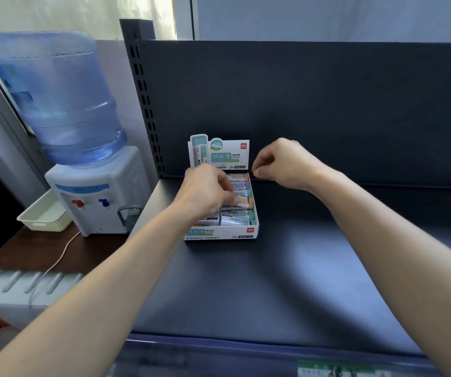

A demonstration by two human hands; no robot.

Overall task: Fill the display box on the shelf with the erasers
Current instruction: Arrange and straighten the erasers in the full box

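Observation:
A white display box (246,232) with an upright printed header card stands on the dark shelf (287,268), near its back left. Several erasers in orange, purple and teal sleeves (239,214) lie in rows inside it. My left hand (205,194) reaches into the box from the left, its fingers curled over an orange-tipped eraser (247,202) in the middle row. My right hand (284,164) hovers just right of the box's back corner, fingers curled with thumb and forefinger pinched together; I see nothing in it.
A water dispenser (93,197) with a blue bottle stands left of the shelf on a brown table, beside a cream basket (43,213). The shelf's slotted upright (148,104) and dark back panel rise behind the box. A price strip runs along the shelf's front edge.

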